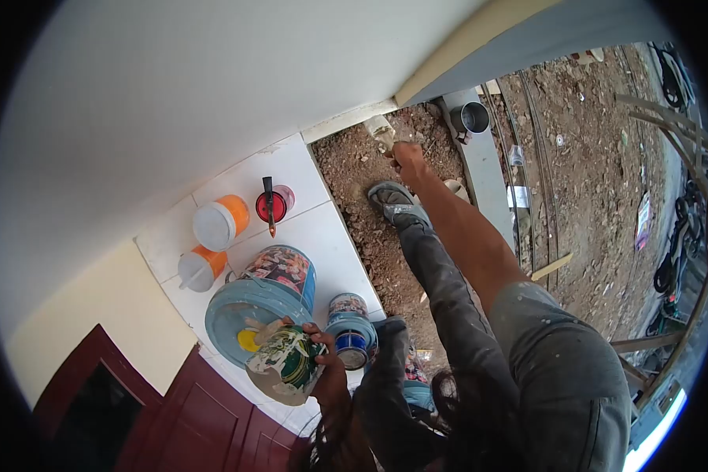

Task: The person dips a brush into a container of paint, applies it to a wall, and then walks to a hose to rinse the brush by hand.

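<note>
My left hand [330,358] is wrapped round the side of a green-printed paint can [289,360], which is tilted and crusted with whitish paint. Just behind the can lies a large grey-blue bucket [291,271] with its lid side toward me. At the foot of the wall, my right hand [407,157] grips a cream-smeared paintbrush [381,132] with a broad, flat head. The brush head is close to the lower wall edge; whether it touches cannot be made out. My fingers hide most of its handle.
On white tiles stand a red cup [269,211] with a small brush across it, orange-and-white containers [222,222] and a small blue tin [352,346]. A dark metal mug [470,118] sits on a concrete ledge [488,173]. Rubble soil [606,149] lies beyond.
</note>
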A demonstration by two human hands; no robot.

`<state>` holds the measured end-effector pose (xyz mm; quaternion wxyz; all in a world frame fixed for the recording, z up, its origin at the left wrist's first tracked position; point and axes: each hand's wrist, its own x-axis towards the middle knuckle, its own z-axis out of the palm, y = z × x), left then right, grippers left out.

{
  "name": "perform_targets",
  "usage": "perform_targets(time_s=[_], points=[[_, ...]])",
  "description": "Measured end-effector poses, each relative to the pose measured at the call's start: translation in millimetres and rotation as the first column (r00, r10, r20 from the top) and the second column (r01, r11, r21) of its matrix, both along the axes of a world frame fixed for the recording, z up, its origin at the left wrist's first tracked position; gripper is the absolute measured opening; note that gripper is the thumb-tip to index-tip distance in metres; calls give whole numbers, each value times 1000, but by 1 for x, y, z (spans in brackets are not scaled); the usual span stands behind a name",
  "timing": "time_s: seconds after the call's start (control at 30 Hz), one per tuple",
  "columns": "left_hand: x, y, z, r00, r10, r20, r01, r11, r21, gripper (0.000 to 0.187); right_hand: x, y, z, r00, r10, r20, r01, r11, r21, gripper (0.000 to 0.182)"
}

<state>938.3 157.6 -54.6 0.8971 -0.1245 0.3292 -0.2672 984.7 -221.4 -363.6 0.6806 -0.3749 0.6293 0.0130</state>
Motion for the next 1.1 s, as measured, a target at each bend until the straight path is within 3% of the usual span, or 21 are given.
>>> perform_targets(time_s=[0.03, 0.1, 0.2, 0.27, 0.3, 0.43, 0.47, 0.53, 0.6, 0.7, 0.87, 0.93, 1.03, 1.1], points=[[-2, -3, -1, 1000, -24, 3, 24, 1000, 11, 66, 9, -4, -13, 998, 30, -63, -30, 1000, 2, 18], [-6, -7, -2, 997, -63, 34, 61, 996, 59, 72, 31, -5, -38, 997, -71, 21, 73, 992, -102, 16], [-7, -11, 0, 997, -78, 7, 77, 991, 110, 67, 62, -10, -38, 962, -260, 79, 253, 963, 95, 14], [-7, -6, -1, 998, -60, -32, 64, 988, 138, 61, 69, -4, -23, 938, -318, 136, 303, 945, 121, 13], [-7, 1, -5, 996, -83, -15, 84, 987, 139, 68, 72, -3, -11, 910, -362, 200, 339, 930, 142, 13], [0, 11, -5, 994, -112, 3, 110, 985, 129, 75, 54, 10, 87, 806, -431, 405, 452, 891, 48, 14], [2, 13, -4, 993, -114, 5, 113, 985, 129, 75, 50, 9, 116, 805, -428, 410, 451, 891, 43, 14], [7, 18, -1, 992, -123, 17, 119, 984, 134, 76, 38, 5, 175, 711, -388, 587, 484, 875, -7, 22], [15, 11, 10, 992, -124, 26, 119, 983, 137, 77, 33, -7, 231, 708, -339, 619, 465, 884, -49, 23], [18, 12, 14, 991, -126, 46, 118, 983, 142, 60, 27, -5, 305, 694, -233, 681, 449, 880, -157, 26], [13, 10, 14, 991, -127, 36, 121, 983, 137, 57, 25, -6, 391, 644, -102, 758, 442, 859, -260, 29], [7, 19, 3, 989, -141, 43, 135, 984, 114, 65, 21, 1, 409, 538, 11, 843, 476, 821, -315, 29], [-3, 24, -6, 988, -145, 55, 139, 986, 95, 73, 16, 7, 396, 499, 76, 863, 500, 788, -358, 29], [-3, 11, 0, 990, -132, 50, 126, 987, 98, 72, 26, -1, 350, 614, 38, 789, 491, 764, -419, 29]])
